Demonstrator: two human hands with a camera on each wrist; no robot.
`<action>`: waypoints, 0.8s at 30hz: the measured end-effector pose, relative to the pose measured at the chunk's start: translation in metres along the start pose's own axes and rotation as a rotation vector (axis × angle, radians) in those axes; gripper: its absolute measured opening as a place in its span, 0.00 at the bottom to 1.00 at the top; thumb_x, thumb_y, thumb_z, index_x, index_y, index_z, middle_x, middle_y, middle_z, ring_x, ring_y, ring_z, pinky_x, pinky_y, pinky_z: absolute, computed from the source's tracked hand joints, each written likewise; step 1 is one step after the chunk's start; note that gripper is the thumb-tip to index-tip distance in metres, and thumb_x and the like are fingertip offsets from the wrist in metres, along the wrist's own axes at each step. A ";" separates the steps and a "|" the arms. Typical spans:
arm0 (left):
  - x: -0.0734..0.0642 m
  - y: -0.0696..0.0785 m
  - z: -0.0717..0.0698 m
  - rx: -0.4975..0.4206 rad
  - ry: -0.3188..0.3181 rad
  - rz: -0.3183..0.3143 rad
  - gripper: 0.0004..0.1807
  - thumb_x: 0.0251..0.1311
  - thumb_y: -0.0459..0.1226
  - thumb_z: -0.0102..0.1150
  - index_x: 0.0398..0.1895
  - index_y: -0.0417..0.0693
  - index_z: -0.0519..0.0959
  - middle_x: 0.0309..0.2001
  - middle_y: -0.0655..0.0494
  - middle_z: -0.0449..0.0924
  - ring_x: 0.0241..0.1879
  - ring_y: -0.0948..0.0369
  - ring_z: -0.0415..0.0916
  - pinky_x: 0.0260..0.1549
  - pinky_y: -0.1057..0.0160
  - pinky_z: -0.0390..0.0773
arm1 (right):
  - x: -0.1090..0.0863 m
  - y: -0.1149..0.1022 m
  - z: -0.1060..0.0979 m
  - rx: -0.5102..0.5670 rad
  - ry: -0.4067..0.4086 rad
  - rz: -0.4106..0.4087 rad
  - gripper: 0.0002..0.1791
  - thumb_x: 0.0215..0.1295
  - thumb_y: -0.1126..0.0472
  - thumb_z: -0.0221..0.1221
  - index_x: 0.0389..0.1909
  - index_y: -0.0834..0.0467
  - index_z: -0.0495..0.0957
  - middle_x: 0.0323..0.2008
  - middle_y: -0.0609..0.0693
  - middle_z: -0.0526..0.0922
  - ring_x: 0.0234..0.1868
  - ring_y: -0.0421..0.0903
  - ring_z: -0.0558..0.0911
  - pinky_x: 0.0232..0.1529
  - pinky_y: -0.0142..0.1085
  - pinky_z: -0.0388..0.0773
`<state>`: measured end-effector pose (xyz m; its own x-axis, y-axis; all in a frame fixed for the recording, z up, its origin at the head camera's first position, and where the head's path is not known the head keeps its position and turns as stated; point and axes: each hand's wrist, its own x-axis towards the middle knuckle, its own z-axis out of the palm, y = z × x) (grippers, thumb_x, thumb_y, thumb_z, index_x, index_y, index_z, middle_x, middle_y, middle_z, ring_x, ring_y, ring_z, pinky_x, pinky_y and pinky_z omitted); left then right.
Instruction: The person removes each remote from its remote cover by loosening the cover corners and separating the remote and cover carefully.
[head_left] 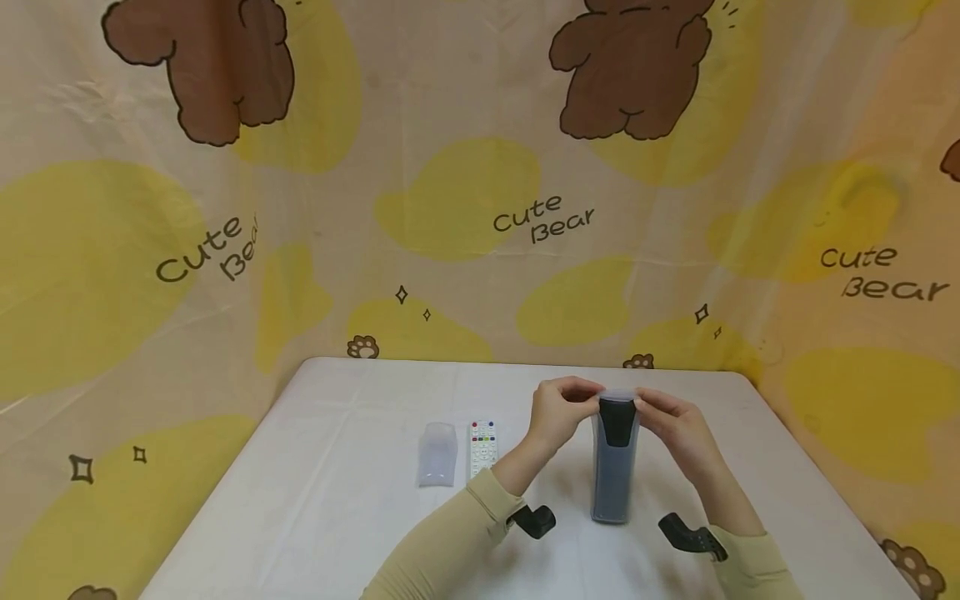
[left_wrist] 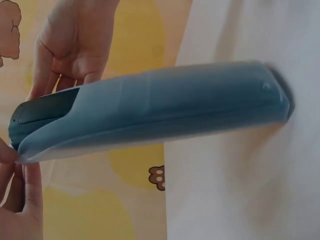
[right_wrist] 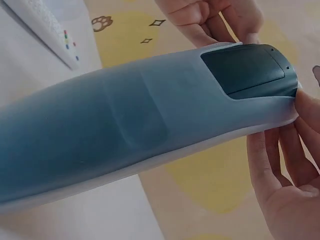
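A dark remote control [head_left: 618,422] stands upright inside a frosted, see-through sleeve [head_left: 612,487], its bare upper part showing through the sleeve's cut-out. My left hand [head_left: 558,414] pinches the sleeve's top rim at the left side. On the opposite side, my right hand [head_left: 681,433] pinches the same rim between thumb and fingers. The right wrist view shows the right thumb at the top corner of the sleeve [right_wrist: 185,90], beside the remote's end [right_wrist: 252,70]. The lower end of the sleeve [left_wrist: 270,92] is close over the white table in the left wrist view.
Left of the hands, a white remote control [head_left: 483,446] with coloured buttons lies on the white table [head_left: 360,517]. Beside it is another frosted sleeve [head_left: 437,457], lying flat. A printed curtain [head_left: 450,275] hangs behind the table. Each wrist carries a black camera mount [head_left: 686,535].
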<state>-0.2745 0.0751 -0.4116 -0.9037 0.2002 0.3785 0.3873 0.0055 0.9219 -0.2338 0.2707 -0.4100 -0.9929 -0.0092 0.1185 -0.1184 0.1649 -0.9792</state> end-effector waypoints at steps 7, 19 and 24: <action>0.003 0.008 -0.001 -0.027 -0.005 0.013 0.08 0.52 0.30 0.65 0.34 0.49 0.87 0.33 0.56 0.86 0.29 0.70 0.80 0.33 0.71 0.82 | 0.000 -0.005 -0.005 -0.067 -0.007 -0.043 0.30 0.66 0.49 0.56 0.61 0.66 0.69 0.43 0.30 0.81 0.47 0.28 0.79 0.48 0.18 0.73; 0.001 0.008 -0.001 -0.092 -0.017 -0.025 0.07 0.51 0.29 0.65 0.34 0.47 0.86 0.34 0.54 0.86 0.30 0.69 0.80 0.34 0.70 0.82 | -0.003 -0.009 -0.008 0.022 -0.055 -0.046 0.22 0.67 0.55 0.57 0.57 0.63 0.74 0.42 0.33 0.81 0.46 0.30 0.80 0.47 0.19 0.74; 0.001 0.007 -0.001 -0.134 -0.026 -0.051 0.07 0.51 0.29 0.66 0.35 0.44 0.86 0.35 0.52 0.86 0.32 0.68 0.80 0.36 0.69 0.82 | -0.002 -0.009 -0.009 0.076 -0.067 -0.023 0.18 0.67 0.57 0.57 0.54 0.59 0.77 0.42 0.34 0.80 0.45 0.30 0.81 0.47 0.21 0.76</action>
<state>-0.2726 0.0740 -0.4049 -0.9157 0.2288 0.3303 0.3116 -0.1145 0.9433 -0.2305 0.2777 -0.3996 -0.9880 -0.0787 0.1327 -0.1396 0.0889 -0.9862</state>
